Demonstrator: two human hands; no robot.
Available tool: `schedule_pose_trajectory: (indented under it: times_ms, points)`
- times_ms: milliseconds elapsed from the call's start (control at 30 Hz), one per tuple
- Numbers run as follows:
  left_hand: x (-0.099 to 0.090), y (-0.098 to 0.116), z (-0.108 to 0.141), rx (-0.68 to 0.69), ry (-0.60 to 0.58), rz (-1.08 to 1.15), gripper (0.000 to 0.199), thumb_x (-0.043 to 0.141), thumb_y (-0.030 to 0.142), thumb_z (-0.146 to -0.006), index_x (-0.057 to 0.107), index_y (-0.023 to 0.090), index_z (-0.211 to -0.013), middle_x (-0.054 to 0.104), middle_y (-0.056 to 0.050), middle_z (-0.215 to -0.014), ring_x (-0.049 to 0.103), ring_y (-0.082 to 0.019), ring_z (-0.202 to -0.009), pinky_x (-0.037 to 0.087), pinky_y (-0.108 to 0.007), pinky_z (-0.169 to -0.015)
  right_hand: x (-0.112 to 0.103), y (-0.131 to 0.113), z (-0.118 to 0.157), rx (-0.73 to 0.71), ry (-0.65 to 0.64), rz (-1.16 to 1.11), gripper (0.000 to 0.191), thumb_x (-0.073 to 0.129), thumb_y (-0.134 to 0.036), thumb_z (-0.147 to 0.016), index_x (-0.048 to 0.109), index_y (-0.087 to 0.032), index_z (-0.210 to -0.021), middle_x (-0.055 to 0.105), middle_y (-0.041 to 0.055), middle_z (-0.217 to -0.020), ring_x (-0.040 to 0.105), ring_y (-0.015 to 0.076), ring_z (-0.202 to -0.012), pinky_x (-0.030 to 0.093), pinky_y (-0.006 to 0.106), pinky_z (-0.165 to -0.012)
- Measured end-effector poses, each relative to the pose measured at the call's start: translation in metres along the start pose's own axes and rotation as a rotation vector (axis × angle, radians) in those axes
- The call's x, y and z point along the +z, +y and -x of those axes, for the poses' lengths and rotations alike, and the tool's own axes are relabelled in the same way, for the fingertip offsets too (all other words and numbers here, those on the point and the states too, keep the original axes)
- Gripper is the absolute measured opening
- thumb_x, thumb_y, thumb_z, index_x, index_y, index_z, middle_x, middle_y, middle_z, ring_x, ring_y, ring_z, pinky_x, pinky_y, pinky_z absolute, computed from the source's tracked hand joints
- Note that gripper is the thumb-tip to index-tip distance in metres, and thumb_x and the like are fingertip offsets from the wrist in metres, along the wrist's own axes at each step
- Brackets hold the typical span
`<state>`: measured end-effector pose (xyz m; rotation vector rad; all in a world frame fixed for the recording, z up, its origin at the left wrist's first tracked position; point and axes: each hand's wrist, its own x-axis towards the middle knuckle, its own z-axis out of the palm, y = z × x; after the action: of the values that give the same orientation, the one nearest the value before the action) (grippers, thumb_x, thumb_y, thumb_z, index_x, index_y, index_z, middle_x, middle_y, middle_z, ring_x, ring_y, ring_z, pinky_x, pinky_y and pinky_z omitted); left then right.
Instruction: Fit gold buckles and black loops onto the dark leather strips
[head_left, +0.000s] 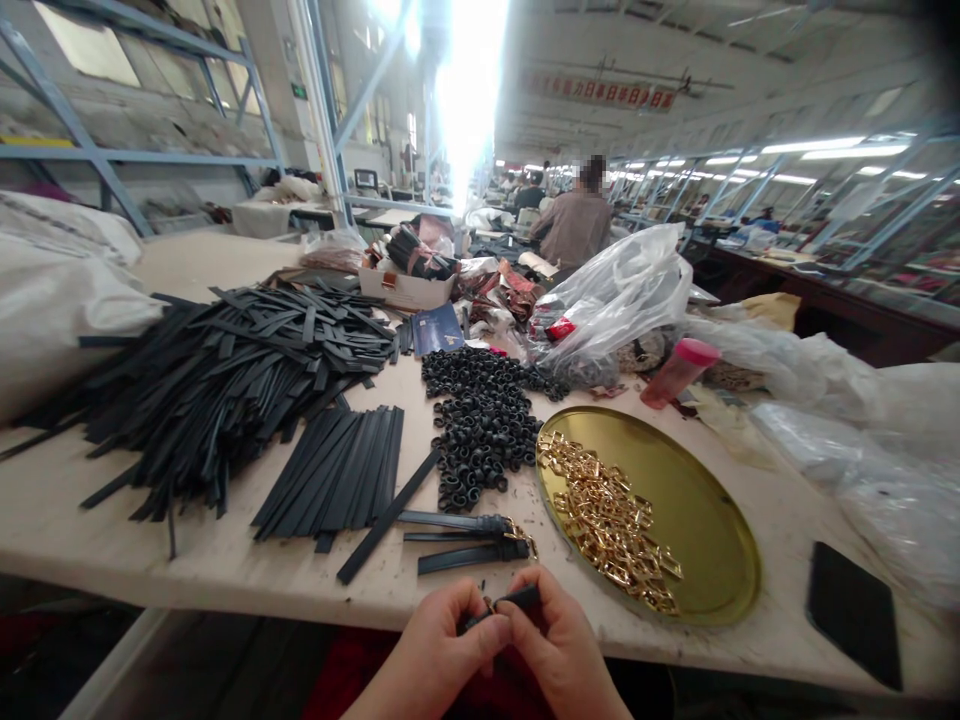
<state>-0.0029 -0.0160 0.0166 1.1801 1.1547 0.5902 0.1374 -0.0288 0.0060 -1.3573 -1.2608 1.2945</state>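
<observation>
Fingers (459, 603) and forearms (390, 688) are bare, clothing (339, 668) red.

Just left of and nearer than the gold tray (709, 520), the left hand (450, 628) and right hand (561, 632) cover most of a dark strap (523, 597); I can't see how it meets the glint of gold there. Both arms (401, 688) run off the bottom edge. Far left of the tray, a white sack (45, 290) is cut off. Beyond the tray, I can't identify everything inside the clear bag (622, 285); a person (576, 228) has a pixelated head, and blur hides some of the red banner's (607, 90) lettering.
</observation>
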Motion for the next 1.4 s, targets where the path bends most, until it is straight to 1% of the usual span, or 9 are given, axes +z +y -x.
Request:
schedule_pose_trajectory:
  times_ms: [133,233,300,400,600,800,967,1167,1400]
  points:
    - [-0.003,-0.003,-0.012,-0.019,-0.006,0.074,0.021,0.054,0.033,-0.070,0.041,0.019,-0.080,0.049,0.009,-0.051,0.039,-0.006,-0.036,0.027,-0.016,-0.037,-0.005,-0.005,-0.006,-0.093,-0.069,0.101,0.027,0.048,-0.045,-0.080,0.053,-0.020,-0.072,0.051,-0.0019,-0.062,0.047,0.0135,-0.059,0.036,0.024,-0.055]
    - [-0.009,-0.001,-0.017,0.063,-0.028,0.013,0.027,0.053,0.027,-0.072,0.045,0.018,-0.096,0.050,0.008,-0.059,0.044,-0.007,-0.044,0.033,-0.017,-0.043,-0.016,-0.012,-0.028,-0.134,-0.196,0.197,0.038,0.032,-0.045,-0.087,0.055,-0.019,-0.071,0.054,0.0003,-0.063,0.050,0.0144,-0.060,0.038,0.024,-0.056]
    - [-0.013,0.001,-0.020,0.055,-0.023,-0.056,0.018,0.048,0.031,-0.077,0.049,0.018,-0.088,0.049,0.007,-0.057,0.041,-0.007,-0.043,0.031,-0.017,-0.043,-0.026,-0.014,-0.053,-0.152,-0.154,0.357,0.040,0.026,-0.041,-0.089,0.055,-0.019,-0.072,0.053,0.0003,-0.062,0.051,0.0143,-0.060,0.039,0.024,-0.056]
    - [-0.017,0.001,-0.024,0.024,0.050,-0.074,0.021,0.042,0.037,-0.081,0.048,0.018,-0.077,0.045,0.009,-0.049,0.034,-0.006,-0.038,0.027,-0.018,-0.042,-0.037,-0.011,-0.097,-0.227,-0.004,0.686,0.020,0.041,-0.029,-0.084,0.057,-0.019,-0.078,0.057,0.0027,-0.076,0.053,0.0162,-0.073,0.039,0.026,-0.068]
    - [-0.020,-0.006,-0.028,0.026,0.096,-0.042,0.024,0.042,0.041,-0.080,0.045,0.019,-0.073,0.039,0.010,-0.042,0.032,-0.008,-0.040,0.026,-0.019,-0.044,-0.041,0.002,-0.141,-0.219,-0.013,0.719,0.014,0.053,-0.009,-0.070,0.061,-0.020,-0.065,0.055,0.0024,-0.073,0.053,0.0169,-0.072,0.037,0.028,-0.069]
    - [-0.018,0.010,-0.029,0.131,0.206,-0.119,0.025,0.041,0.040,-0.080,0.048,0.018,-0.071,0.042,0.008,-0.046,0.040,-0.010,-0.045,0.030,-0.020,-0.049,-0.036,-0.017,-0.098,-0.145,-0.042,0.478,0.020,0.048,-0.033,-0.081,0.054,-0.018,-0.069,0.054,0.0002,-0.066,0.053,0.0146,-0.063,0.043,0.027,-0.060]
    - [-0.010,0.019,-0.023,0.157,0.181,-0.184,0.024,0.041,0.038,-0.080,0.052,0.017,-0.073,0.041,0.008,-0.045,0.041,-0.010,-0.043,0.031,-0.020,-0.046,-0.020,-0.023,-0.049,0.089,-0.062,-0.270,0.026,0.064,-0.040,-0.070,0.055,-0.017,-0.077,0.056,-0.0033,-0.063,0.051,0.0098,-0.056,0.041,0.023,-0.058]
    - [-0.005,0.019,-0.007,0.112,0.212,-0.188,0.022,0.040,0.035,-0.079,0.047,0.018,-0.067,0.036,0.008,-0.044,0.036,-0.009,-0.042,0.029,-0.019,-0.044,-0.015,-0.019,-0.033,0.024,-0.016,-0.290,0.033,0.072,-0.043,-0.060,0.060,-0.016,-0.074,0.056,-0.0037,-0.054,0.049,0.0101,-0.051,0.039,0.024,-0.055]
    - [-0.001,0.025,0.006,0.197,0.126,-0.380,0.022,0.041,0.030,-0.079,0.053,0.017,-0.067,0.042,0.006,-0.053,0.040,-0.009,-0.051,0.027,-0.020,-0.048,-0.020,-0.024,-0.014,0.123,-0.052,-0.290,0.029,0.070,-0.041,-0.064,0.061,-0.016,-0.075,0.057,-0.0044,-0.053,0.049,0.0081,-0.049,0.038,0.022,-0.054]
